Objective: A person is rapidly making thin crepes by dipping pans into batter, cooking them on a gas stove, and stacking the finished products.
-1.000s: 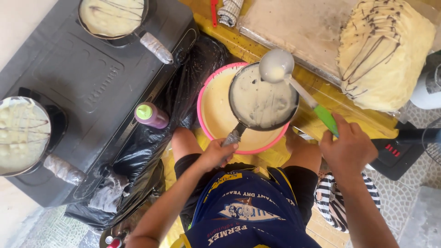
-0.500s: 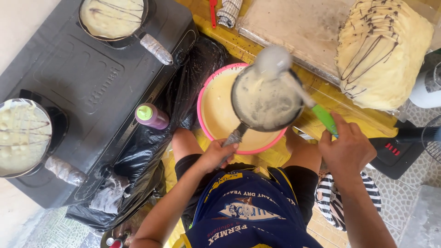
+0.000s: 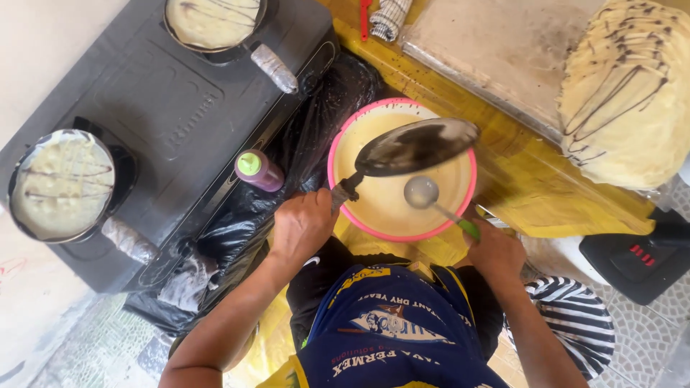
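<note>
My left hand (image 3: 302,226) grips the handle of a small dark frying pan (image 3: 417,146), which is tilted steeply over a pink-rimmed bowl of pale batter (image 3: 374,208). My right hand (image 3: 494,250) holds a metal ladle with a green handle (image 3: 422,192), its cup down inside the bowl under the pan. Only a thin film of batter shows at the pan's far edge.
A black stove (image 3: 165,122) on the left carries two pans of batter with dark drizzle (image 3: 63,183) (image 3: 213,20). A purple squeeze bottle with a green cap (image 3: 259,170) stands beside it. A stack of drizzled crepes (image 3: 625,86) lies at right by a board (image 3: 496,57).
The pan, level and full of batter before, has tipped up over the bowl. The ladle has dropped from above the pan into the bowl.
</note>
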